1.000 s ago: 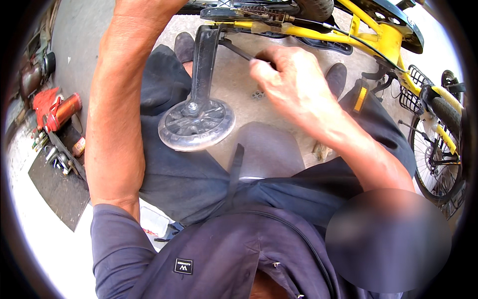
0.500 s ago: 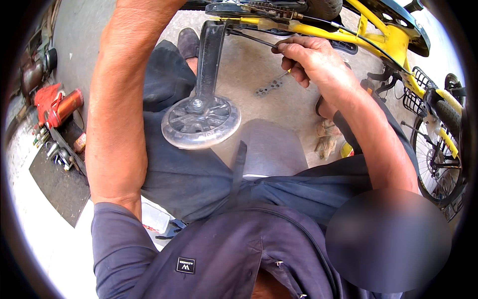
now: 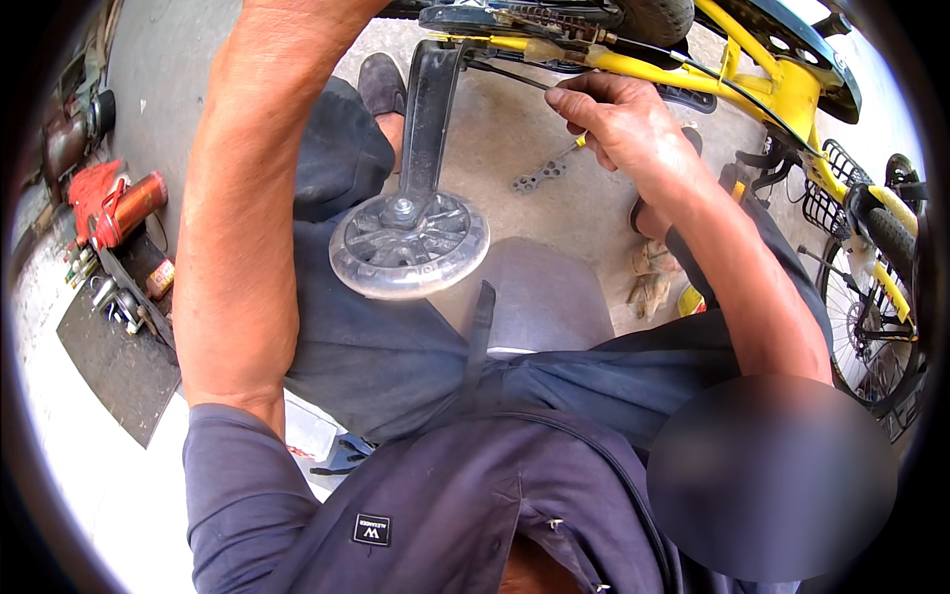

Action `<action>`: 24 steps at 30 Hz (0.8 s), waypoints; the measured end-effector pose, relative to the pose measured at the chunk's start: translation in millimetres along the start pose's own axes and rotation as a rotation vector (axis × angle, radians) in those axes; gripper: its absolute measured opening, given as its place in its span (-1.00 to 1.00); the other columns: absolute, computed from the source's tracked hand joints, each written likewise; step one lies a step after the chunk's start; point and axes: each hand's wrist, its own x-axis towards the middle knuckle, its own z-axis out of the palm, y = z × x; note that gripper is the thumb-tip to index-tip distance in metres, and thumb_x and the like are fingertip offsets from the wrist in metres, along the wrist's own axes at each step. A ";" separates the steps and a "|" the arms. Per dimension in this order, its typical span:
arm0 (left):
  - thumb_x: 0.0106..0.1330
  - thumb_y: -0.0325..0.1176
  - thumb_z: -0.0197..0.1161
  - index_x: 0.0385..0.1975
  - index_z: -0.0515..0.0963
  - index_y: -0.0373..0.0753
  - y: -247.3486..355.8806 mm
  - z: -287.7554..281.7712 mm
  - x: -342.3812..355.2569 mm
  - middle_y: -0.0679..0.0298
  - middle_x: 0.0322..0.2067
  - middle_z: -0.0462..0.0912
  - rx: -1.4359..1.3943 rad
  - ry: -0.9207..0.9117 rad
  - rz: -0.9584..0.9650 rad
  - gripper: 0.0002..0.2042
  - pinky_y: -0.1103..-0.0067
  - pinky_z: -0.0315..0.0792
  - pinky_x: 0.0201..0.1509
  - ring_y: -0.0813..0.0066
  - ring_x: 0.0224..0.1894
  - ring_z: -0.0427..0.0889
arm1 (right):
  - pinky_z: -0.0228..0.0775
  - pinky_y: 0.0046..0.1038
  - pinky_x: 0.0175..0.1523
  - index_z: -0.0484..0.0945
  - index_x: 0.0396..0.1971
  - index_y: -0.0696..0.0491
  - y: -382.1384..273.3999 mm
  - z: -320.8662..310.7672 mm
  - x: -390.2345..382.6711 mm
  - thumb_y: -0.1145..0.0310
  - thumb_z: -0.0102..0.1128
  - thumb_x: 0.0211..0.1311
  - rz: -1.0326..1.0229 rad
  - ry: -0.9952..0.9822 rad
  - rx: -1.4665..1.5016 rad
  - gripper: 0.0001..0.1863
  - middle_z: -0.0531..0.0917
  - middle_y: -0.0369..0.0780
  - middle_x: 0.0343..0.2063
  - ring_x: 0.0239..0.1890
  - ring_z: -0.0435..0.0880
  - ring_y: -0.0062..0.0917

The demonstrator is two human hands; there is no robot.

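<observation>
My left forearm (image 3: 242,198) runs up past the top edge, so that hand is out of sight. My right hand (image 3: 623,129) pinches a thin dark rod tool (image 3: 510,76); its far end meets the yellow bike frame (image 3: 797,94) by the top of a black bracket (image 3: 428,119). That bracket carries a small clear-rimmed training wheel (image 3: 409,259), angled toward me. Beneath my right hand, on the floor, lie a flat multi-hole wrench (image 3: 539,181) and something with a yellow handle, partly hidden.
At the left lie a red cloth (image 3: 89,198), an orange cylinder (image 3: 139,208), metal tools (image 3: 114,307) and a dark mat (image 3: 109,366). Another bicycle's spoked wheel (image 3: 866,337) and black basket (image 3: 826,208) are at the right. My legs flank the grey concrete floor (image 3: 495,168).
My right hand has risen and moved right along the rod, whose angle is flatter. The bike and wheel sit slightly further right in view. The flat wrench on the floor is more exposed.
</observation>
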 end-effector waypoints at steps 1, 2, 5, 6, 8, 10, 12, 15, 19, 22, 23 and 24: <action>0.32 -0.33 0.11 -0.58 0.50 -0.40 1.8 -2.2 0.7 0.09 -0.72 0.42 0.003 -0.025 -0.019 -0.72 0.44 0.26 -0.51 0.46 -0.65 0.39 | 0.45 -0.47 -0.15 0.65 -0.13 0.19 -3.3 1.4 -2.2 0.08 0.21 0.22 -0.010 -0.002 -0.024 -0.55 0.68 -0.21 -0.41 -0.33 0.61 -0.50; 0.32 -0.33 0.10 -0.58 0.50 -0.39 1.8 -1.2 0.6 0.08 -0.72 0.42 -0.004 -0.022 0.000 -0.72 0.44 0.26 -0.51 0.46 -0.65 0.39 | 0.46 -0.44 -0.11 0.65 -0.14 0.20 -4.9 2.9 -3.1 0.09 0.20 0.21 -0.046 0.012 -0.077 -0.55 0.69 -0.16 -0.37 -0.29 0.63 -0.45; 0.32 -0.33 0.10 -0.58 0.50 -0.38 -0.3 0.4 -0.3 0.07 -0.72 0.41 -0.029 -0.016 0.033 -0.72 0.44 0.26 -0.51 0.46 -0.66 0.39 | 0.46 -0.35 0.03 0.64 -0.16 0.23 -19.5 10.3 -8.4 0.12 0.16 0.18 -0.094 0.033 -0.205 -0.55 0.70 0.03 -0.25 -0.15 0.68 -0.21; 0.32 -0.33 0.10 -0.59 0.50 -0.38 -2.1 0.8 -0.3 0.07 -0.72 0.41 -0.040 -0.018 0.028 -0.72 0.44 0.26 -0.51 0.45 -0.66 0.39 | 0.46 -0.33 0.03 0.65 -0.17 0.23 -21.4 11.1 -8.4 0.13 0.15 0.18 -0.107 0.043 -0.223 -0.55 0.70 0.04 -0.27 -0.16 0.68 -0.20; 0.32 -0.33 0.10 -0.59 0.50 -0.38 -2.7 0.8 0.1 0.06 -0.71 0.42 -0.032 -0.018 0.033 -0.72 0.43 0.26 -0.51 0.44 -0.66 0.39 | 0.46 -0.31 0.03 0.66 -0.18 0.23 -23.7 12.1 -8.6 0.13 0.14 0.18 -0.135 0.060 -0.260 -0.56 0.69 0.05 -0.29 -0.17 0.68 -0.16; 0.32 -0.34 0.10 -0.58 0.51 -0.38 -2.1 -0.1 0.9 0.06 -0.71 0.43 0.005 -0.013 0.056 -0.73 0.44 0.26 -0.51 0.43 -0.65 0.39 | 0.47 -0.28 0.02 0.66 -0.22 0.24 -28.3 12.6 -9.4 0.14 0.13 0.18 -0.143 0.081 -0.278 -0.57 0.69 0.07 -0.32 -0.18 0.68 -0.13; 0.32 -0.34 0.10 -0.58 0.51 -0.38 -2.1 0.1 0.9 0.05 -0.70 0.44 0.018 -0.007 0.056 -0.73 0.44 0.27 -0.51 0.41 -0.65 0.40 | 0.47 -0.26 0.02 0.66 -0.26 0.25 -31.0 15.0 -10.2 0.14 0.12 0.17 -0.155 0.106 -0.286 -0.57 0.68 0.09 -0.35 -0.19 0.68 -0.10; 0.33 -0.33 0.11 -0.57 0.52 -0.36 -5.1 6.0 -1.3 0.09 -0.70 0.46 0.015 0.042 0.068 -0.73 0.46 0.27 -0.50 0.44 -0.65 0.40 | 0.48 -0.21 0.00 0.66 -0.33 0.27 -34.9 21.7 -12.6 0.16 0.10 0.17 -0.178 0.126 -0.293 -0.59 0.66 0.12 -0.39 -0.21 0.67 -0.06; 0.37 -0.29 0.12 -0.57 0.54 -0.35 -0.4 4.4 -0.6 0.21 -0.72 0.46 -0.060 -0.009 -0.014 -0.70 0.50 0.28 -0.50 0.53 -0.64 0.39 | 0.47 -0.16 -0.02 0.63 -0.41 0.31 -39.1 28.5 -16.2 0.18 0.08 0.16 -0.213 0.114 -0.303 -0.59 0.64 0.14 -0.42 -0.23 0.66 -0.02; 0.38 -0.27 0.12 -0.57 0.55 -0.33 -2.5 5.3 1.0 0.30 -0.72 0.45 -0.035 -0.006 0.000 -0.68 0.52 0.27 -0.51 0.61 -0.63 0.38 | 0.47 -0.12 -0.07 0.58 -0.49 0.32 -38.6 31.7 -20.6 0.20 0.05 0.17 -0.263 0.154 -0.383 -0.60 0.62 0.14 -0.48 -0.27 0.64 0.01; 0.38 -0.27 0.12 -0.57 0.55 -0.34 -1.6 6.2 -0.8 0.30 -0.73 0.45 -0.069 0.000 0.010 -0.68 0.53 0.27 -0.51 0.61 -0.63 0.37 | 0.47 -0.12 -0.08 0.58 -0.50 0.31 -37.8 33.2 -23.0 0.21 0.04 0.17 -0.286 0.163 -0.404 -0.61 0.62 0.14 -0.48 -0.28 0.64 0.01; 0.38 -0.27 0.12 -0.57 0.55 -0.34 -0.2 6.9 -3.0 0.31 -0.73 0.45 -0.104 0.007 0.019 -0.68 0.53 0.27 -0.51 0.62 -0.63 0.37 | 0.47 -0.11 -0.09 0.57 -0.51 0.30 -36.9 34.3 -25.5 0.22 0.03 0.18 -0.308 0.172 -0.425 -0.62 0.62 0.13 -0.49 -0.29 0.64 0.01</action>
